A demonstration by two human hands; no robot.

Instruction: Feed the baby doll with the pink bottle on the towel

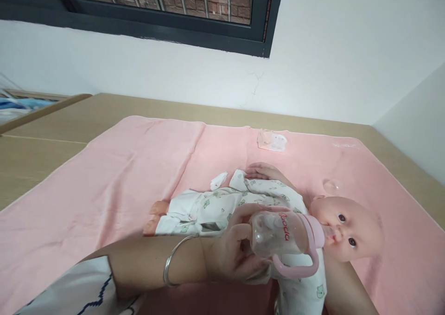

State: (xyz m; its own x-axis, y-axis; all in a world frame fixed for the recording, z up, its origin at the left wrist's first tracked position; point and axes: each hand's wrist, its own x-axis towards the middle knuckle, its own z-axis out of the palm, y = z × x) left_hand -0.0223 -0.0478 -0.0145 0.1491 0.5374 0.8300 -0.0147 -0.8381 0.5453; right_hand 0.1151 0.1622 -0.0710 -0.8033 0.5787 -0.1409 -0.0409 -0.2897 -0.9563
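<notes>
In the head view, my left hand (239, 247) is wrapped round a clear baby bottle (278, 234) with a pink collar and pink handles. The bottle lies nearly level, its teat at the mouth of a baby doll (351, 231). This doll rests on its back, feet to the left, in a white printed outfit (222, 208). My right arm passes beneath the doll's neck. Beyond its body, my right hand (266, 171) lies with fingers stretched out beside the doll's far sleeve; part of the hand is hidden.
A pink blanket (156, 152) covers much of a wooden surface (139, 104). Farther back lies a small clear-and-white packet (273, 141). A small white cloth item (219, 181) sits beside the doll, and a clear dome-shaped cap (333, 185) near its head. A white wall stands behind.
</notes>
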